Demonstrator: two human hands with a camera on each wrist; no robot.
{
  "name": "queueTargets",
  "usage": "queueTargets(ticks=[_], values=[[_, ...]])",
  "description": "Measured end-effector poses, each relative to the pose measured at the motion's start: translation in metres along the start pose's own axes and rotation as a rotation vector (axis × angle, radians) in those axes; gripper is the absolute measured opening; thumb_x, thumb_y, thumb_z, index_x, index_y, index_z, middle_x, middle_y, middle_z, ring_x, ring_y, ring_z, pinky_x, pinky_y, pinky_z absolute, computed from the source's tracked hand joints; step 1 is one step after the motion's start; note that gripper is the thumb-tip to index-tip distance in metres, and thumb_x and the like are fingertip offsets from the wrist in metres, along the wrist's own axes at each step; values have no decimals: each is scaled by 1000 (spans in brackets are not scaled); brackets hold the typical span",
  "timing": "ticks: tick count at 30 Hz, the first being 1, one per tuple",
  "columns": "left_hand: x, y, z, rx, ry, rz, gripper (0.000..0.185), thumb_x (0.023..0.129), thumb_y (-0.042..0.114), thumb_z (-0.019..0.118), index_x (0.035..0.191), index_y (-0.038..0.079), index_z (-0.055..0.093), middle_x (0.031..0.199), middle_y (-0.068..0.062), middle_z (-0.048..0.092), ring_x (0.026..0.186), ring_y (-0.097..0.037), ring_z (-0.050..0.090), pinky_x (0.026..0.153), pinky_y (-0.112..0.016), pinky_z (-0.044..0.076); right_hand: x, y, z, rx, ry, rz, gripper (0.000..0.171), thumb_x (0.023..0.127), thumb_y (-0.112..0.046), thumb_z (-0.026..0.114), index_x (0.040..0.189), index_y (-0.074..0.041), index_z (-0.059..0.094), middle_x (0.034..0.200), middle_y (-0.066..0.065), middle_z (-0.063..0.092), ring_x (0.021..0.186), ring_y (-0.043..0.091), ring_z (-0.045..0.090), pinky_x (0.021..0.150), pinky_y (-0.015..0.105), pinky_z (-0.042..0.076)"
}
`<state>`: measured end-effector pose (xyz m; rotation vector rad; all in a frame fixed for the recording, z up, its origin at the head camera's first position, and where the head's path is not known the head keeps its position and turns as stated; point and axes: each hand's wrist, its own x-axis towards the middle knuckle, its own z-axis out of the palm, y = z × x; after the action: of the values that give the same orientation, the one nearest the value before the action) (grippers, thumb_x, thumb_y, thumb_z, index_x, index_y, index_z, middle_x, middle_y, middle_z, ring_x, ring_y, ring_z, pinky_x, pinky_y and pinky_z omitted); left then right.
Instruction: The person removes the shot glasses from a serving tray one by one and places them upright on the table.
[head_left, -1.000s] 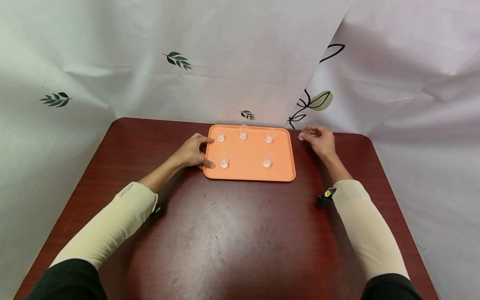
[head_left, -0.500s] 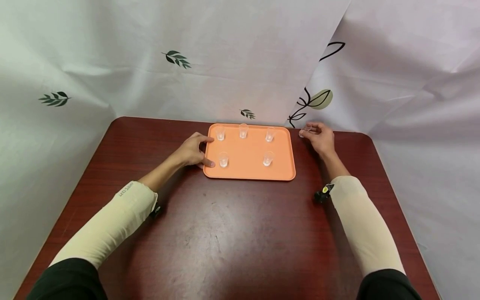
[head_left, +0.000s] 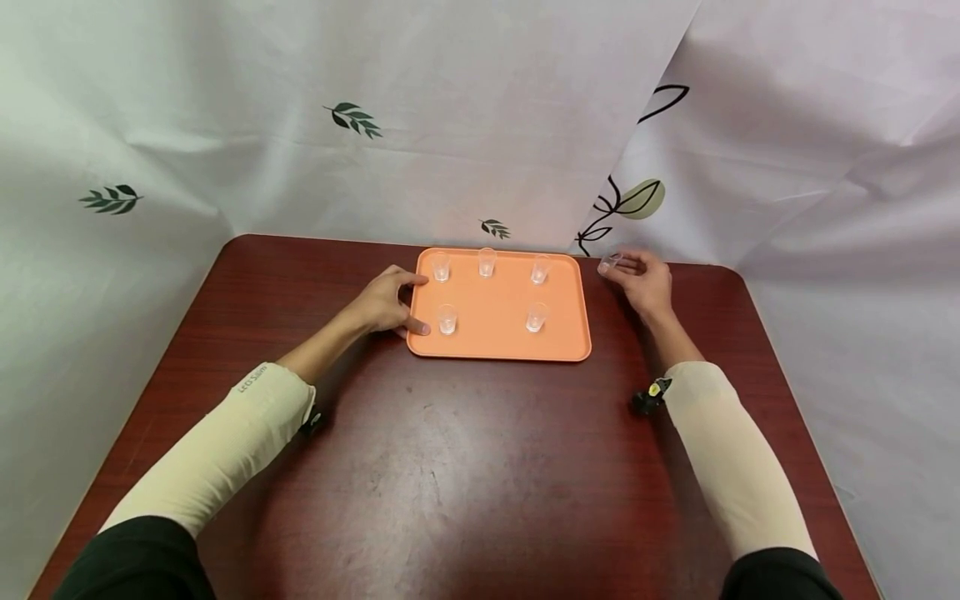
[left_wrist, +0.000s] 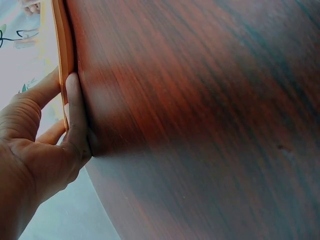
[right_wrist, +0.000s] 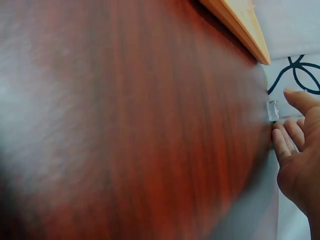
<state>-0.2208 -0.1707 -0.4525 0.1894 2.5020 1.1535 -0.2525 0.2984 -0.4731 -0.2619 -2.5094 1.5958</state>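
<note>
An orange tray (head_left: 491,350) lies at the back of the table, with several small clear plastic cups, such as the cup (head_left: 536,318), standing upright on it. My left hand (head_left: 386,302) grips the tray's left end; in the left wrist view, the hand (left_wrist: 47,145) has fingers on both sides of the tray's rim (left_wrist: 62,60). Right of the tray, near the table's back edge, my right hand (head_left: 643,282) holds another small clear cup (head_left: 609,264), tilted, by its fingertips. In the right wrist view this cup (right_wrist: 272,111) shows beside the thumb and fingers of the hand (right_wrist: 302,160).
The dark red wooden table (head_left: 450,467) has rounded back corners. A pale curtain (head_left: 420,100) printed with leaves hangs right behind its back edge, and pale cloth (head_left: 862,250) covers the right side. A small black device (head_left: 648,397) sits at the right sleeve cuff.
My right hand shifts only slightly near the back edge, and the cup in it shows more plainly at the fingertips. The left hand, tray and cups on it stay put.
</note>
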Motion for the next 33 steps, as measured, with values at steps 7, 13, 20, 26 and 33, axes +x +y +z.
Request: queueTargets(ticks=[7, 13, 20, 26, 33], values=[[0, 0, 0, -14, -1, 4, 100, 78, 1, 103, 165, 3, 55, 155, -22, 44, 98, -34, 67, 62, -34, 72, -10, 0, -5, 10, 11, 4, 57, 95, -16, 92, 145, 3, 72, 139, 27, 75, 92, -13, 68, 86, 3, 58], [0, 0, 0, -22, -5, 1, 99, 78, 1, 103, 165, 3, 55, 154, -22, 44, 94, -32, 67, 61, -34, 72, -18, -1, -8, 13, 19, -5, 55, 95, -12, 91, 144, 6, 72, 140, 32, 74, 90, -14, 67, 84, 2, 57], [0, -1, 0, -23, -5, 5, 99, 78, 1, 103, 165, 3, 56, 155, -22, 45, 93, -32, 68, 61, -34, 72, -31, -2, -11, -14, -8, 40, 60, 97, -23, 92, 148, -1, 71, 143, 26, 74, 97, -11, 68, 87, 2, 56], [1, -4, 1, -36, 0, 11, 101, 76, 0, 104, 164, 3, 56, 156, -22, 45, 93, -32, 68, 61, -35, 72, -40, -3, -9, 8, -40, 45, 62, 97, -25, 91, 150, -2, 70, 145, 26, 73, 101, -9, 69, 89, 3, 57], [1, -2, 1, -29, 1, 18, 100, 77, 1, 104, 165, 3, 56, 156, -22, 45, 88, -31, 70, 60, -36, 72, -49, -6, -4, 58, -70, 21, 58, 98, -18, 90, 149, 2, 70, 139, 25, 75, 98, -12, 71, 86, 3, 59]])
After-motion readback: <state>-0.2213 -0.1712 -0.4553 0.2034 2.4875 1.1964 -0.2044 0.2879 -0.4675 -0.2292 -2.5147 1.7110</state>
